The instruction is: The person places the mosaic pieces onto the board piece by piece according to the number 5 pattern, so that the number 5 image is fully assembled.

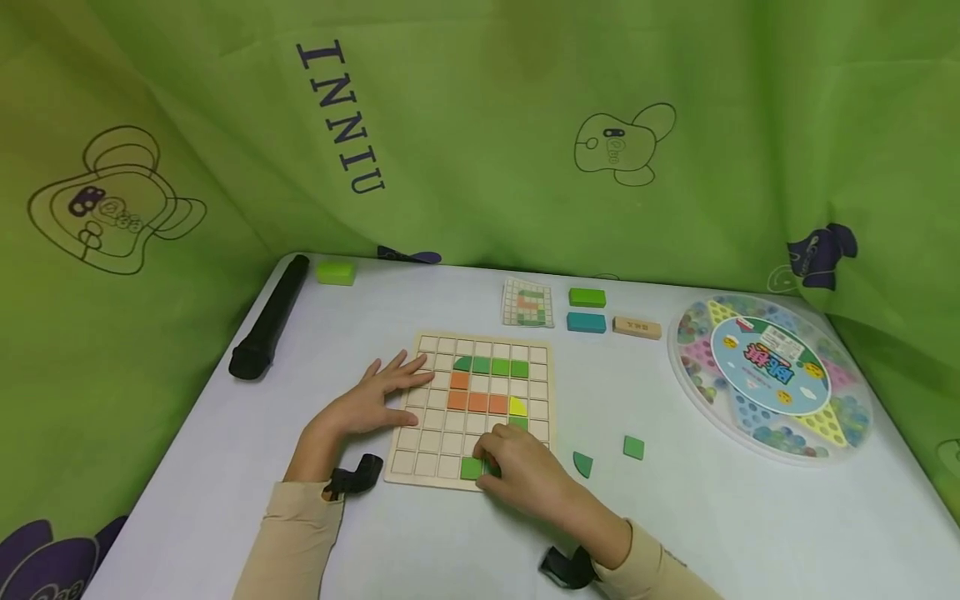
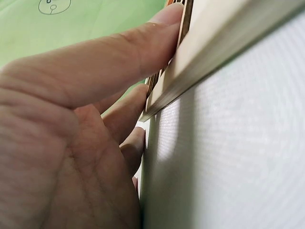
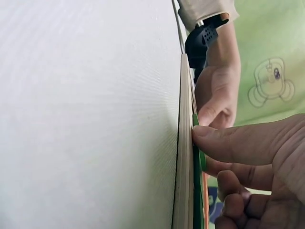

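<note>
A wooden grid board (image 1: 437,442) lies mid-table. Its upper rows hold green tiles (image 1: 501,367), orange tiles (image 1: 477,402) and a yellow tile (image 1: 517,407); one green square tile (image 1: 472,468) sits in the bottom row. Beside that one, my right hand (image 1: 528,475) pinches a green tile (image 3: 203,163) at board level, thumb at the near edge; the hand mostly hides it in the head view. With fingers spread, my left hand (image 1: 363,406) rests on the board's left edge. Right of the board lie a green quarter-round tile (image 1: 582,464) and a green square (image 1: 633,447).
Behind the board are a pattern card (image 1: 528,302), a green block (image 1: 587,297), a blue block (image 1: 586,322) and a wooden block (image 1: 637,327). A round game box (image 1: 772,367) lies right. At far left are a black microphone-shaped object (image 1: 270,321) and a light-green block (image 1: 335,272).
</note>
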`<action>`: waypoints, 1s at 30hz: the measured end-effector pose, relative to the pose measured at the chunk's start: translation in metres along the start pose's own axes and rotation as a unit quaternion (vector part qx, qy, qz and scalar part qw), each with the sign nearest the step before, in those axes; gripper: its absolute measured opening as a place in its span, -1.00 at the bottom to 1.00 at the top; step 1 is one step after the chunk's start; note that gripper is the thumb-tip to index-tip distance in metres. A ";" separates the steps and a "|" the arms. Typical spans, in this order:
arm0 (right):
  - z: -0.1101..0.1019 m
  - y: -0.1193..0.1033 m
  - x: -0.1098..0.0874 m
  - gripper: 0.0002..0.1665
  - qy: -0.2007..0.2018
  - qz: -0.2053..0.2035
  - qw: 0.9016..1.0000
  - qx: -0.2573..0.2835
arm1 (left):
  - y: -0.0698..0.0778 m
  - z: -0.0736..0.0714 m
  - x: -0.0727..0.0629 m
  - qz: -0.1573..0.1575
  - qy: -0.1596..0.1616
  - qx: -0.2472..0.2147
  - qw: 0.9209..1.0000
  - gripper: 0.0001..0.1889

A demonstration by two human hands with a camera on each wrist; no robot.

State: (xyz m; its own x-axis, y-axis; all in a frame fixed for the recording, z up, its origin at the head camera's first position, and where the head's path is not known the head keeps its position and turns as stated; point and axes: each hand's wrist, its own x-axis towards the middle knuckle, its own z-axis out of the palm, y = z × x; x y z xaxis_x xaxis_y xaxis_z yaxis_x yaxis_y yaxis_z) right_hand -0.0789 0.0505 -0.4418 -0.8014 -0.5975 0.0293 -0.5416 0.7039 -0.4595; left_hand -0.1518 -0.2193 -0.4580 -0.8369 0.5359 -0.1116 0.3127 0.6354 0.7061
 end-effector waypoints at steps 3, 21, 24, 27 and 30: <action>-0.001 0.000 -0.001 -0.72 -0.004 0.005 1.000 0.014 | 0.000 0.000 0.000 -0.002 0.000 -0.004 1.000 -0.27; -0.041 0.082 -0.078 -0.59 0.042 0.131 0.989 0.055 | -0.003 -0.003 -0.002 0.003 0.000 0.002 1.000 -0.26; -0.038 0.087 -0.080 -0.66 0.033 0.127 0.990 0.058 | -0.004 -0.003 -0.003 0.003 0.001 0.002 1.000 -0.26; -0.037 0.086 -0.078 -0.70 0.039 0.121 0.991 0.033 | -0.004 -0.002 -0.002 0.007 -0.002 -0.003 1.000 -0.26; -0.039 0.079 -0.076 -0.71 0.058 0.114 0.992 0.012 | -0.004 -0.001 0.000 0.009 -0.005 -0.006 1.000 -0.26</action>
State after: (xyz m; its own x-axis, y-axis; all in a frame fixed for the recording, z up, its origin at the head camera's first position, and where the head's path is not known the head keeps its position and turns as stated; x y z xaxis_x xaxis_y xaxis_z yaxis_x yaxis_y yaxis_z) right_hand -0.0702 0.1666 -0.4461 -0.9266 -0.3753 0.0231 -0.3382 0.8051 -0.4873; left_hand -0.1536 -0.2218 -0.4602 -0.8265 0.5530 -0.1054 0.3227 0.6188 0.7162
